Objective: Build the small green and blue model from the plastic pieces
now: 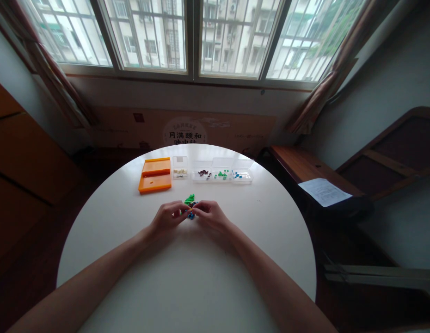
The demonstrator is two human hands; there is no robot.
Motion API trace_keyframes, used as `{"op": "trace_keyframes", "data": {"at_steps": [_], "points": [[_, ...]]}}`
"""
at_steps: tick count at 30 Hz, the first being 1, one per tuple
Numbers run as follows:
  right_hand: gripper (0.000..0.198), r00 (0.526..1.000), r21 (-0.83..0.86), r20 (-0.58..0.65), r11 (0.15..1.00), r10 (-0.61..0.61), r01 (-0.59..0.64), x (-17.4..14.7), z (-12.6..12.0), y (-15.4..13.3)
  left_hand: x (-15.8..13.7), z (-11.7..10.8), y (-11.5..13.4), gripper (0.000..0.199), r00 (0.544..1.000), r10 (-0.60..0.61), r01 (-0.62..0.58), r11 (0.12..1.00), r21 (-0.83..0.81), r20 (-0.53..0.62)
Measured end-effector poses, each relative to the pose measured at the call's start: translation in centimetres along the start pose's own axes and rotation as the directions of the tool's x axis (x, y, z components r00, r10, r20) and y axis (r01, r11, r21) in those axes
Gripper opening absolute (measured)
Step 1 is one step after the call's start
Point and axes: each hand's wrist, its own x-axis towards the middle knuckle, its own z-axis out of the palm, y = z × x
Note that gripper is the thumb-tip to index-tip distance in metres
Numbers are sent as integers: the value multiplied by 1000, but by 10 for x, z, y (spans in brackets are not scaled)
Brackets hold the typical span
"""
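Observation:
A small model of green, blue and dark toy building pieces (190, 199) is at the middle of the white round table. My left hand (167, 215) pinches it from the left side, fingertips pressed together. From the right, my right hand (212, 214) closes its thumb and fingers on the same model. The fingertips of both hands nearly meet and hide part of it. A tiny yellowish spot shows between them, too small to name. The green part sticks out beyond the hands at the far side.
Behind the hands stand an orange tray (154, 188), a clear box of pale pieces (180, 176) and a clear compartment box (220, 180) with dark, green and blue pieces. Right of the white table (187, 286), papers (324, 192) lie by a wooden bench (298, 159).

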Motion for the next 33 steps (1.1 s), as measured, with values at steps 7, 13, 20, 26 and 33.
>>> {"op": "trace_keyframes", "data": {"at_steps": [7, 13, 20, 26, 33], "points": [[28, 1000, -52, 4, 999, -6, 6, -1, 1, -3, -1, 0, 0, 13, 1000, 1, -1, 1000, 6, -9], [27, 1000, -57, 4, 998, -6, 6, -1, 1, -6, -1, 1, 0, 13, 1000, -2, 2, 1000, 10, -14], [28, 1000, -67, 7, 998, -7, 7, 0, 1, -4, 0, 0, 0, 13, 1000, -17, 17, 999, 34, 1], [30, 1000, -56, 7, 998, -16, 17, 0, 1, 0, -1, 1, -1, 12, 1000, -13, 13, 1000, 19, 2], [29, 1000, -12, 7, 1000, -7, 7, 0, 0, -5, -2, 2, -3, 13, 1000, 1, -1, 1000, 13, 3]]}}
